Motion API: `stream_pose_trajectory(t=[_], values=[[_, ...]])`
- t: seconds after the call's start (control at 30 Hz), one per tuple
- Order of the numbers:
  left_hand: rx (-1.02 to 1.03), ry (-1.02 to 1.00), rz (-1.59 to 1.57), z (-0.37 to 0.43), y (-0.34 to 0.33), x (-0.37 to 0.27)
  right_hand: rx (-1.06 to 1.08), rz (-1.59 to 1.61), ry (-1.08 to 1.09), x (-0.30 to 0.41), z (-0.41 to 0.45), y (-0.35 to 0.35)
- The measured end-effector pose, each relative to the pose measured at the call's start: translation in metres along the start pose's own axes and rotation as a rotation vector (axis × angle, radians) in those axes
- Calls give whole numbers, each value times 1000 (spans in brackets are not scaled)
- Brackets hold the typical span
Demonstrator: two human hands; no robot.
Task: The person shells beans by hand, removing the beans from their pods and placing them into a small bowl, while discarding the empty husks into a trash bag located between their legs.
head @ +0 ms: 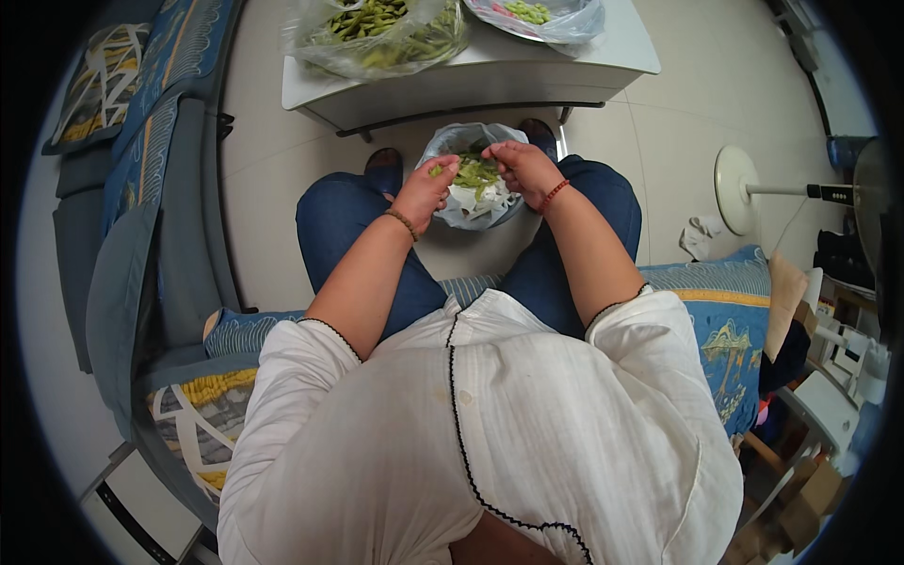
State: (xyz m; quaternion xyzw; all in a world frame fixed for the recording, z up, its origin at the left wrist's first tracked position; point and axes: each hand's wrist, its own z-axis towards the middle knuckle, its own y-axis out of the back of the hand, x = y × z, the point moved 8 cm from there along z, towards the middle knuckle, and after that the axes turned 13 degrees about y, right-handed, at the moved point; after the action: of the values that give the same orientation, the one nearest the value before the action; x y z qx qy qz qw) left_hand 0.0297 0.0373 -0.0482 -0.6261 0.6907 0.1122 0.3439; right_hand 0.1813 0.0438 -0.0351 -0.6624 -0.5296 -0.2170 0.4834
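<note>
My left hand (424, 192) is over the left rim of a lined waste bin (439, 145), its fingertips closed on a small green soybean or piece of pod (436, 170). My right hand (528, 169) hangs over the bin's right side with thumb and forefinger pinched together; whether anything is between them is too small to tell. Green pod shells (474, 171) lie in the bin on white crumpled paper (487, 205). On the table ahead, a clear plastic bag (311, 39) holds many whole pods (371, 20). Right of it, shelled green beans (526, 12) lie in a plastic-lined bowl (575, 25).
The white table (621, 49) stands just beyond the bin. My knees flank the bin, with dark slippers (383, 164) on the tiled floor (261, 134). A grey sofa (187, 212) runs along the left. At right are a fan base (731, 189) and a crumpled white cloth or paper (699, 236).
</note>
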Motion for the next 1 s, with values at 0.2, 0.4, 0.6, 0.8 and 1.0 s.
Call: stream_pose_trajectory(t=[0.2, 0.4, 0.6, 0.8, 1.0], values=[[180, 114, -173, -3, -13, 1, 147, -101, -7, -6, -3, -21], [256, 137, -154, -7, -21, 4, 135, -488, 233, -9, 10, -19], [239, 138, -126, -9, -22, 7, 62, -410, 233, -14, 12, -11], [162, 185, -132, -1, -5, 16, -129, -314, 222, -2, 12, 3], [190, 175, -77, -1, -10, 16, -148, -421, 397, 8, 10, -1]])
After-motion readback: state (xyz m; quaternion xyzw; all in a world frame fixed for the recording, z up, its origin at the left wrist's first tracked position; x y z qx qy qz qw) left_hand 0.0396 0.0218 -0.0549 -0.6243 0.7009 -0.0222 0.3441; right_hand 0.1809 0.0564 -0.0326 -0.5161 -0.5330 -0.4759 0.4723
